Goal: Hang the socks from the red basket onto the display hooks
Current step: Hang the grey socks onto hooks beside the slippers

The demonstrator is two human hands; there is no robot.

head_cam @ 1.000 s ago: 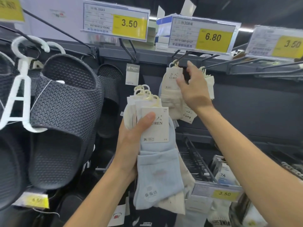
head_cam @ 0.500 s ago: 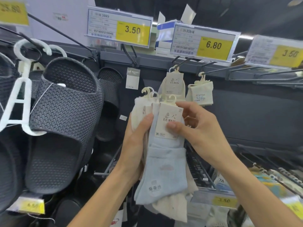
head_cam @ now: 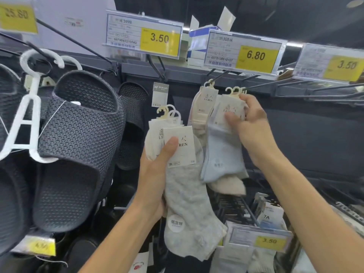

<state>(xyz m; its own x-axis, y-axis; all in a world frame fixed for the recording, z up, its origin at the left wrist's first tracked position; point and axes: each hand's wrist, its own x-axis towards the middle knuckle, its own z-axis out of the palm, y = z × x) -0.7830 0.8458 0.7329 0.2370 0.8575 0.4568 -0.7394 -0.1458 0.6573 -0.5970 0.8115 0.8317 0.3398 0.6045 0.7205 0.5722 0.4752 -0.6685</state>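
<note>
My left hand (head_cam: 157, 170) grips a bundle of carded socks (head_cam: 189, 203), thumb pressed on the front white label; a grey pair faces me and cream plastic hangers stick up at the top. My right hand (head_cam: 250, 125) pinches the card of a light blue sock pair (head_cam: 222, 152), whose cream hanger sits at the tip of a black display hook (head_cam: 262, 85) below the 6.80 price tag. A beige pair hangs right behind it. Another cream pair (head_cam: 202, 107) hangs on the neighbouring hook to the left. The red basket is out of view.
Dark mesh slippers (head_cam: 78, 138) on white hangers fill the left side. Price tags (head_cam: 159, 39) stick out from the rail above on long prongs. More bare hooks (head_cam: 325, 95) reach out at the right. Packaged socks and a 3.50 tag (head_cam: 269, 241) sit lower right.
My right hand took the light blue pair off the front of the bundle and lifted it up and right to the hook. A grey pair now fronts the bundle in my left hand.
</note>
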